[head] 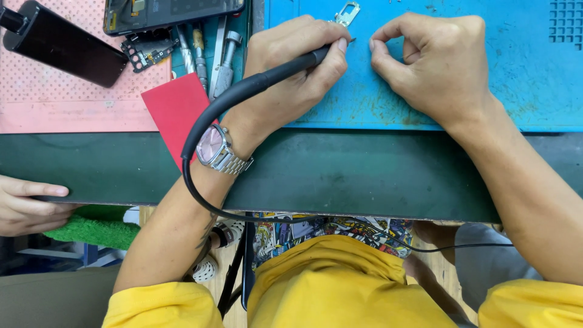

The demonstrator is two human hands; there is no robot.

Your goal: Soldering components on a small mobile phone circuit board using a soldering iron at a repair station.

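Note:
My left hand [297, 67] grips a black pen-shaped tool [285, 68] with a thick black cable that loops past my wristwatch [214, 147]. The tool's tip points right, toward my right hand [434, 64]. My right hand rests on the blue work mat [534, 79] with thumb and forefinger pinched together; whatever is between them is too small to see. A small metal bracket part [346, 12] lies on the mat just beyond my left fingers.
A red card [176, 109], several metal hand tools [209, 51], a small circuit part [147, 51], an opened phone [170, 12] and a dark phone [64, 42] on a pink mat lie at the left. Another person's hand [27, 203] holds the bench edge at lower left.

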